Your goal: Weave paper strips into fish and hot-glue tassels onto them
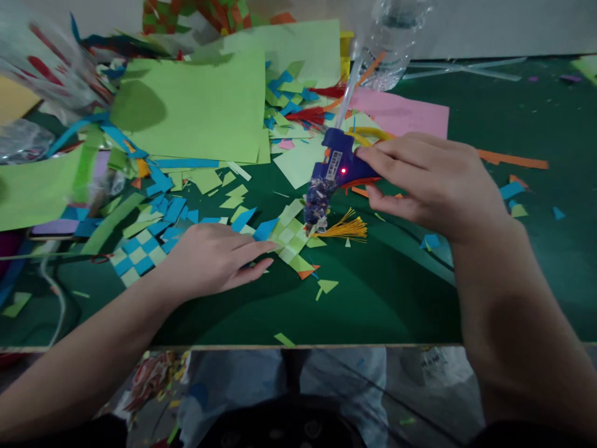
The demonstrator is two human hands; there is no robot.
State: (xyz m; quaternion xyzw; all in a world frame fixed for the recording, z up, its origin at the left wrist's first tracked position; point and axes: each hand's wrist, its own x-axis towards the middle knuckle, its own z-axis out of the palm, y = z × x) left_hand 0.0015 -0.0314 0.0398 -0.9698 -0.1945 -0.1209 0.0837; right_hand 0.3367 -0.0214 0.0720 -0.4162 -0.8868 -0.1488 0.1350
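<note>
My right hand (415,180) is wrapped round the handle of a blue glue gun (333,165) with a lit red light and a clear glue stick in its back. The gun's nozzle points down at the edge of a green woven paper piece (291,236). A yellow tassel (347,228) lies on the table just right of the nozzle. My left hand (224,258) rests on the table with fingertips at the left edge of the woven piece, its thumb and forefinger slightly apart. Whether those fingertips hold the paper is unclear.
Green paper sheets (196,109) and a pink sheet (405,113) lie at the back of the green table (364,305). A blue-and-white woven piece (140,254) and many scraps lie left. A clear bottle (392,43) stands behind the gun; a white cable (58,298) hangs at left.
</note>
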